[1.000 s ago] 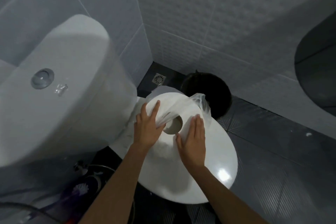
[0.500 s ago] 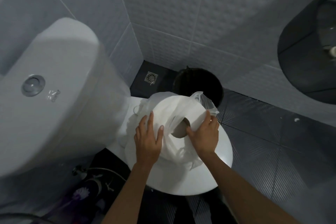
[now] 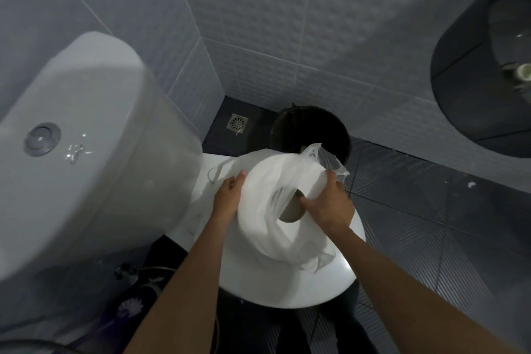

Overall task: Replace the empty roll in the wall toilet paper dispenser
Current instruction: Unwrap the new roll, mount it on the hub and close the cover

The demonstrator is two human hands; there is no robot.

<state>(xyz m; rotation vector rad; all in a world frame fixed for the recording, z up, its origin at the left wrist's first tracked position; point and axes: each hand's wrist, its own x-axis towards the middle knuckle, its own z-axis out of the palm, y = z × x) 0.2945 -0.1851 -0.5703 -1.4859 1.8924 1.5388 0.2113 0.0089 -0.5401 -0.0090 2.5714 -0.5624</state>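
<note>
Gripping opposite edges, hands (image 3: 228, 200) (image 3: 329, 205) hold the roll (image 3: 258, 190) over the lid (image 3: 287, 289).

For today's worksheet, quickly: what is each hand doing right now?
Left hand: curled round the bagged paper roll at its left edge, holding it.
Right hand: grips the same roll, thumb at its core.

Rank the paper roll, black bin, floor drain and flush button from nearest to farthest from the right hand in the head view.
1. Paper roll, gripped by the right hand.
2. Black bin, just beyond it.
3. Floor drain, in the corner.
4. Flush button, far left on the cistern.
</note>
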